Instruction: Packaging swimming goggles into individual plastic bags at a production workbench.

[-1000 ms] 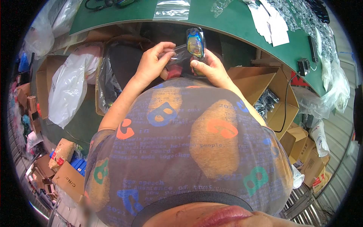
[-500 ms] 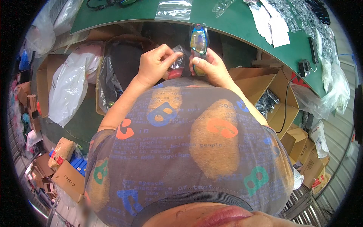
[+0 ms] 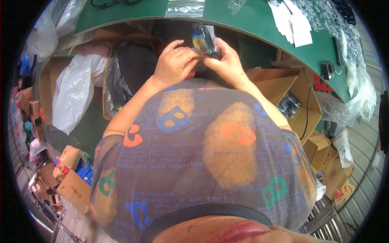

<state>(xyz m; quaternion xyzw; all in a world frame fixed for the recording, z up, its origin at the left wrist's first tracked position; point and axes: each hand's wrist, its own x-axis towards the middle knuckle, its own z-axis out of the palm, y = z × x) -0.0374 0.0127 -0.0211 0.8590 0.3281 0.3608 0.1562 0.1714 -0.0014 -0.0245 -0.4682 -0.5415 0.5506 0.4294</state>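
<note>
Just beyond my chest, both hands meet over a pair of swim goggles with shiny blue-and-yellow mirrored lenses. My right hand is closed on the goggles from the right, its thumb pointing in toward my left hand. A small clear plastic bag is pinched in my left hand at the lower side of the goggles. The bag's mouth is hidden by my fingers, so how far the goggles sit inside it I cannot tell. A pale strip stands up behind the lens.
A green table curves across ahead, bearing a flat clear zip bag, white paper slips and crumpled clear plastic. An open carton stands at my right, with a black cable above it. A white plastic sack hangs over a box at left.
The goggles have moved left and tilted, meeting the clear bag. My hands have come together; my left hand has shifted right and its index finger has lifted.
</note>
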